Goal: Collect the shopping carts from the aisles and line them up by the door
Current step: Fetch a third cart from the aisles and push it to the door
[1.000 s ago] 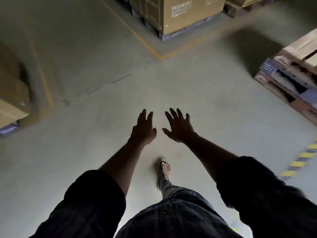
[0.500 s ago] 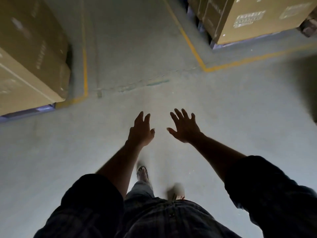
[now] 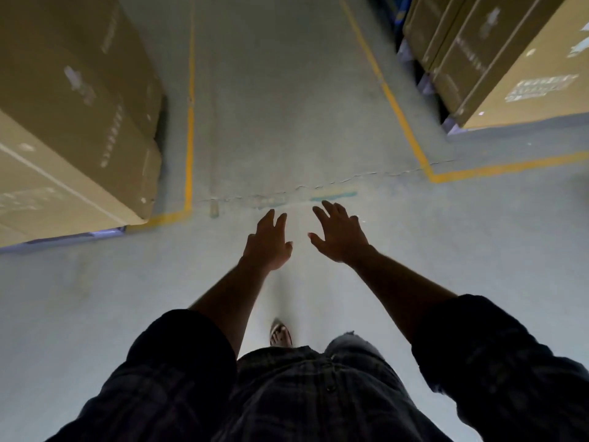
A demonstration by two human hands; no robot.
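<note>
No shopping cart is in view. My left hand [image 3: 267,242] and my right hand [image 3: 339,236] are stretched out in front of me over the grey concrete floor, palms down, fingers spread and straight. Both hold nothing. One sandalled foot [image 3: 280,335] shows below them, stepping forward.
An aisle [image 3: 280,100] runs straight ahead between two yellow floor lines [image 3: 190,122]. Tall cardboard boxes [image 3: 73,116] stand on a pallet at the left. More cardboard boxes [image 3: 497,59] stand on pallets at the right. A crack [image 3: 318,186] crosses the floor just ahead of my hands.
I have walked and turned so the aisle between the box stacks now lies straight ahead; the boxes moved closer on both sides. Both hands stay out in front, holding nothing.
</note>
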